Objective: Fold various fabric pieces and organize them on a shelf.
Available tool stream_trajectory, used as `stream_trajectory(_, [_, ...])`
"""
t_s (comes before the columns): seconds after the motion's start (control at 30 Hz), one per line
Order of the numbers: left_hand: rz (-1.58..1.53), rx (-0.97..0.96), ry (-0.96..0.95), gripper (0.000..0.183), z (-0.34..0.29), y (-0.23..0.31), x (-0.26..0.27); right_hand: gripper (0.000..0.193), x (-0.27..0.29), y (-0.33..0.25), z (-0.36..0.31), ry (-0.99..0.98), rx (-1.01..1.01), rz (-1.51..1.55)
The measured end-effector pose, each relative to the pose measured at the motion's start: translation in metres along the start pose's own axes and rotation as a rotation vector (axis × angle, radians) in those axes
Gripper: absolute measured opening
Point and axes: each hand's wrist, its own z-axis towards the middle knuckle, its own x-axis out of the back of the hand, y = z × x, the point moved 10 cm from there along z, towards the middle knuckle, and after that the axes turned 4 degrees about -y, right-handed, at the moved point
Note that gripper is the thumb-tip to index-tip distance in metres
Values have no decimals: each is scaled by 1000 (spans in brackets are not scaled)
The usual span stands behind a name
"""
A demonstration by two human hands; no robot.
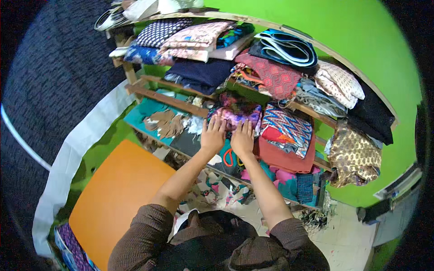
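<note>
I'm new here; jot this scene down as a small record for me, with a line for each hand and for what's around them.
Left hand: fingers spread on purple patterned cloth
Right hand: on the same cloth, beside the left
To the right: zigzag-patterned cloth on rust-red cloth
To the left: brown scraps
Shelf above: folded fabrics
Background: green wall

Head fisheye cam, looks dn/fwd, fingers point(217, 123) mid-dist.

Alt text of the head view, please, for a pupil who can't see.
A person's left hand and right hand lie palm-down on purple patterned cloth, among wooden shelves stacked with folded fabrics. An orange surface is at lower left.
</note>
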Motion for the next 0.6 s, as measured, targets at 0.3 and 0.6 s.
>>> stream_trajectory(0.3, [48,363,-55,47,-210,-45,30,56,-46,-105,-163,-254,332,83])
stream_trajectory(0.6, [97,964,-188,51,-464,-88,75,66,-103,-235,-350,-758,786,139])
